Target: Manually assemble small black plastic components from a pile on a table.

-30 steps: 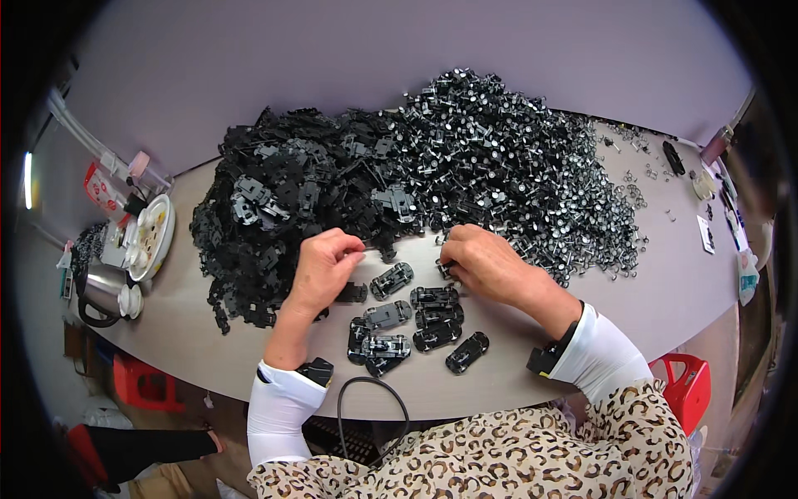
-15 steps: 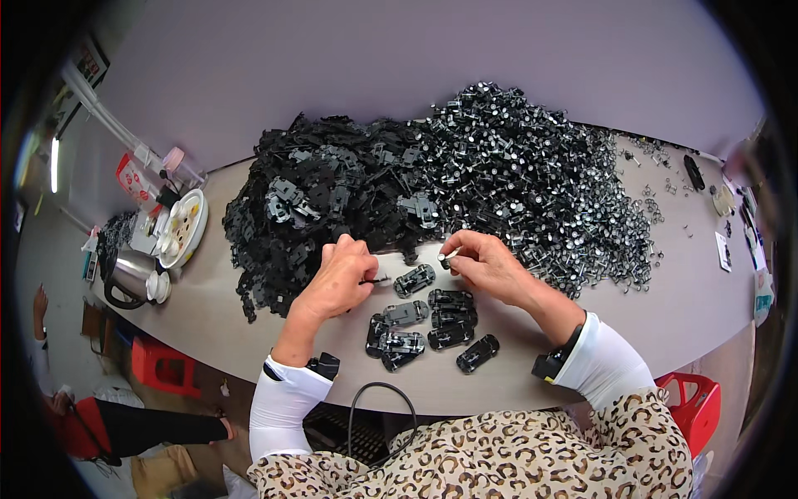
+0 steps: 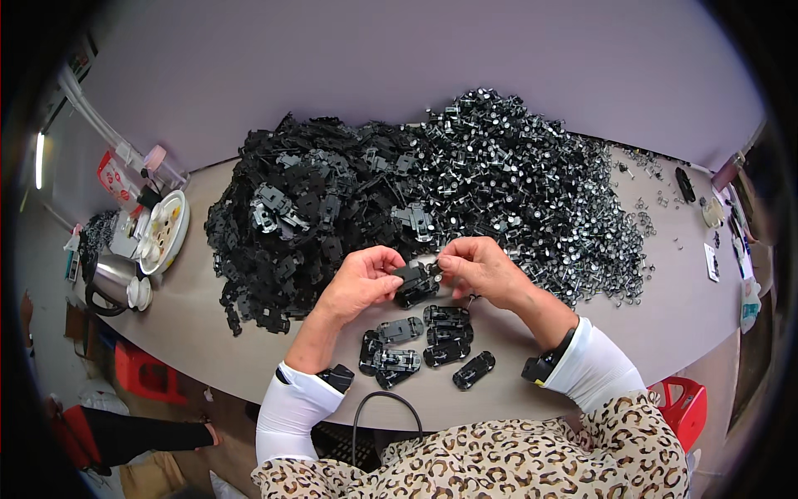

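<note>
My left hand pinches a dark toy car chassis between thumb and fingers at its left side. At the chassis's right end, the closed fingertips of my right hand hold a small wheel axle, mostly hidden by the fingers. Another wheel shows just below that hand. Nearer to me lie several toy car bases with wheels: a greyish one, a silver-and-black one, a stack of black ones and a single black one.
Behind my hands rises a heap of black chassis parts, beside a large heap of wheel axles on the right. A white tray and a metal kettle stand at the table's left. Red stools are below the table edge; a person is at far left.
My hands have come together in the middle. The left now holds a chassis, and the right has brought the wheel axle to its end. The view has shifted slightly.
</note>
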Demonstrator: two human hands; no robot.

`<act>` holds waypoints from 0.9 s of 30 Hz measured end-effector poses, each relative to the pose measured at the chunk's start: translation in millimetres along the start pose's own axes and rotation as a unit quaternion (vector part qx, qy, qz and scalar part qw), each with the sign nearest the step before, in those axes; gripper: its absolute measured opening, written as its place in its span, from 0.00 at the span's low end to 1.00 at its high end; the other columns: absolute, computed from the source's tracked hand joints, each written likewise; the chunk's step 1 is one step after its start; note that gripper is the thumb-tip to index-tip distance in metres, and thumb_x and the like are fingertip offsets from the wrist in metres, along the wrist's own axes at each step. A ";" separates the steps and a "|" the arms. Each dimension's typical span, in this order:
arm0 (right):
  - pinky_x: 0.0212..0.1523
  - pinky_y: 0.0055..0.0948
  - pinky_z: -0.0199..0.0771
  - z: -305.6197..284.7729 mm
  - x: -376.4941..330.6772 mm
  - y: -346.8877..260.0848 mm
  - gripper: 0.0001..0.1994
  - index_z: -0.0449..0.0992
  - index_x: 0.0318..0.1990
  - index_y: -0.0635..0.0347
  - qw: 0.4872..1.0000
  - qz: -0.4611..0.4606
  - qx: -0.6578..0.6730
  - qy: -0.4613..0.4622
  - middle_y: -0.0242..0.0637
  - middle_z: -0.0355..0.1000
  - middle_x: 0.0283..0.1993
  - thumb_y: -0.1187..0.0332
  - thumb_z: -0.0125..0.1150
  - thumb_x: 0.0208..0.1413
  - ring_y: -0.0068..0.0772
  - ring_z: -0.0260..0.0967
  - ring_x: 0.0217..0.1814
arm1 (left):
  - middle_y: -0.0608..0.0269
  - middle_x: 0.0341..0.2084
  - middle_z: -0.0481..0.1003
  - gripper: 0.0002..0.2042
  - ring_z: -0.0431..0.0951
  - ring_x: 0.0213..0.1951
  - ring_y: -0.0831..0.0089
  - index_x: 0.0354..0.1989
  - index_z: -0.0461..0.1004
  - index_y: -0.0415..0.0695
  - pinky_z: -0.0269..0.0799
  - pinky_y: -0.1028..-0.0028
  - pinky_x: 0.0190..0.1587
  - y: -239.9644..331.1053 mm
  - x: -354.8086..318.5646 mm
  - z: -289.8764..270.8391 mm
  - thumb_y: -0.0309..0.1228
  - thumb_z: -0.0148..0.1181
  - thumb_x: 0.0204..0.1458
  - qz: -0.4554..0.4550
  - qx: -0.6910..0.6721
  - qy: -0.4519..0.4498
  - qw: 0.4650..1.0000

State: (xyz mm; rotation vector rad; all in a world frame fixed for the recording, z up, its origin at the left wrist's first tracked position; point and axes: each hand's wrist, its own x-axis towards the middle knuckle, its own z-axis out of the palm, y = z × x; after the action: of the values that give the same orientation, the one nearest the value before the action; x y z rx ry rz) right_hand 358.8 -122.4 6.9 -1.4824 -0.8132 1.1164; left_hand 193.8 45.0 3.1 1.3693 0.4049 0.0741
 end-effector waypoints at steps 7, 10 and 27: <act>0.34 0.21 0.77 15.2 8.0 3.5 0.08 0.75 0.40 0.71 0.992 -0.111 0.058 0.002 0.36 0.74 0.31 0.74 0.53 0.58 0.22 0.73 0.32 | 0.63 0.35 0.75 0.20 0.76 0.36 0.76 0.51 0.69 0.36 0.72 0.80 0.35 -5.2 3.0 7.9 0.17 0.60 0.46 0.081 -0.086 0.034 0.992; 0.37 0.22 0.78 16.9 6.4 2.3 0.08 0.74 0.41 0.71 0.987 -0.122 0.099 0.039 0.38 0.74 0.34 0.74 0.52 0.59 0.23 0.73 0.34 | 0.60 0.36 0.76 0.21 0.76 0.34 0.75 0.51 0.69 0.35 0.73 0.79 0.34 -6.6 1.7 -2.0 0.16 0.60 0.46 0.041 -0.060 0.037 0.997; 0.34 0.20 0.75 26.3 1.9 9.2 0.10 0.72 0.41 0.67 0.986 -0.021 0.155 0.055 0.35 0.73 0.34 0.68 0.51 0.62 0.23 0.72 0.35 | 0.64 0.32 0.75 0.07 0.76 0.32 0.77 0.38 0.70 0.42 0.74 0.78 0.33 -20.6 7.9 18.3 0.21 0.58 0.52 0.160 -0.249 0.056 0.954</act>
State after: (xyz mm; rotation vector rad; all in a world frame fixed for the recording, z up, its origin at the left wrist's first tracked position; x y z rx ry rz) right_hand 334.0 -113.7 -2.6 -1.2479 -0.5624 1.0655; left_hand 203.3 25.8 -16.0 0.9205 0.2316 0.4933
